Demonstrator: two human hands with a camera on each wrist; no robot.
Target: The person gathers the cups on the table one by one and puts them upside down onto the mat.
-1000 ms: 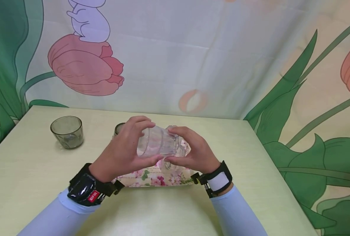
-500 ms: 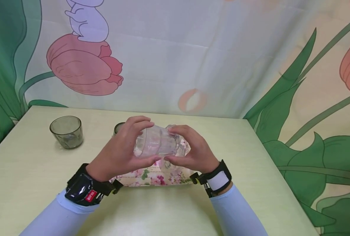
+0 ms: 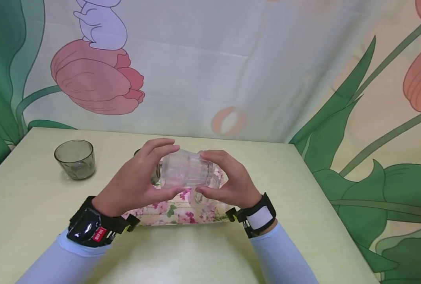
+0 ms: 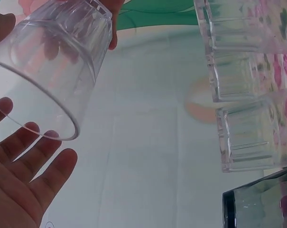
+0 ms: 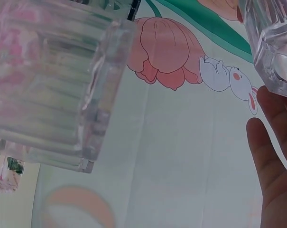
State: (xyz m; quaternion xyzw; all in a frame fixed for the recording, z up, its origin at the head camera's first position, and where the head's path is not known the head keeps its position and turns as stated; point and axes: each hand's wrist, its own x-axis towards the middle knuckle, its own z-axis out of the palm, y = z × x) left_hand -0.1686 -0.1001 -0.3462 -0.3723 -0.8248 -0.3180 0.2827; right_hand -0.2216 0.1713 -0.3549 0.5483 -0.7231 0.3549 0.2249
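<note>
A clear faceted glass (image 3: 186,169) is held on its side above a floral tray (image 3: 182,217), its mouth facing left and its base right. My left hand (image 3: 134,177) holds the mouth end, fingers over the top and thumb underneath. In the left wrist view the fingertips of my left hand (image 4: 24,166) are right at the rim, the palm apart from it. My right hand (image 3: 231,179) grips the base end between thumb and fingers. In the right wrist view two fingers of my right hand (image 5: 273,137) show beside the glass's base.
More clear glasses (image 4: 245,133) and a dark grey-green glass (image 4: 257,204) stand on the tray. Another grey-green glass (image 3: 76,159) stands at the table's (image 3: 182,256) back left. A printed curtain (image 3: 182,71) hangs behind the table.
My left hand has shifted slightly left along the glass, so its fingertips and thumb now cover less of the mouth end. My right hand keeps its grip; the whole view has moved slightly.
</note>
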